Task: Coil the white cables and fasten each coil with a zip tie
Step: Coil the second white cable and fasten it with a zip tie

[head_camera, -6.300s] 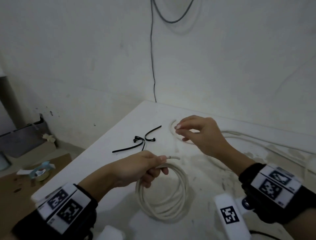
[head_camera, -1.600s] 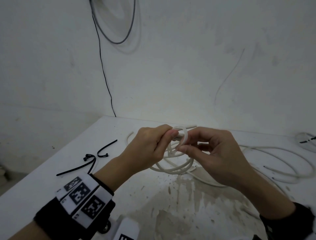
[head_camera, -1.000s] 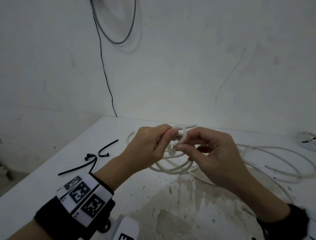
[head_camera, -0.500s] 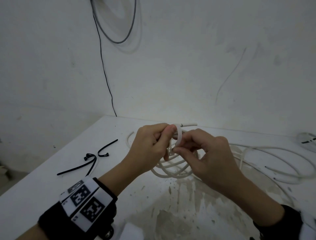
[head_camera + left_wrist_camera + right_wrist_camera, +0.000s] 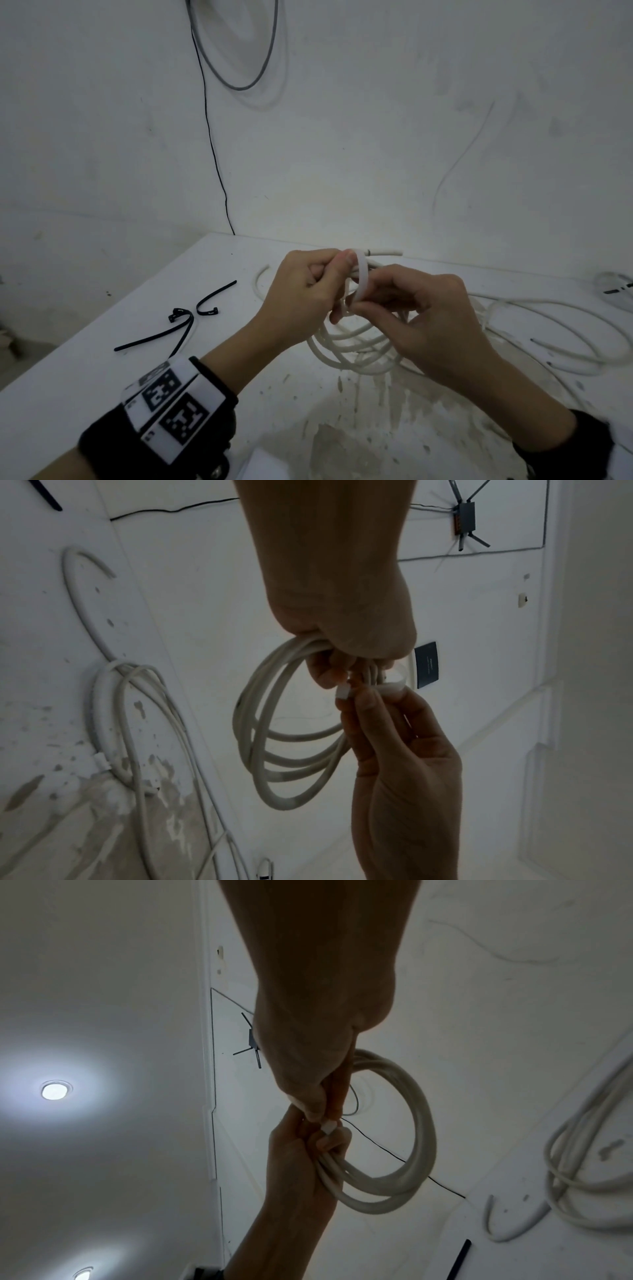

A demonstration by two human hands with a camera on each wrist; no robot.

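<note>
A white cable coil (image 5: 349, 346) hangs above the table, its top bundled in my left hand (image 5: 337, 274). Around that bundle curves a white zip tie (image 5: 363, 274), with my left thumb against its top. My right hand (image 5: 359, 303) pinches the tie's lower end just under the left fingers. In the left wrist view the zip tie (image 5: 388, 689) loops round the strands of the coil (image 5: 291, 723), its square head (image 5: 342, 693) at the right hand's fingertips. From the right wrist, the tie's head (image 5: 329, 1127) shows between both hands beside the coil (image 5: 411, 1137).
Two black zip ties (image 5: 178, 325) lie on the white table (image 5: 102, 394) at the left. Loose white cable (image 5: 548, 325) sprawls over the right side. A further coil with a black tie (image 5: 613, 287) sits at the far right edge. The wall stands close behind.
The coil has been lifted off the table and a white zip tie wrapped over it. In the last second my right hand closed in under the left fingers, making the tie's loop smaller.
</note>
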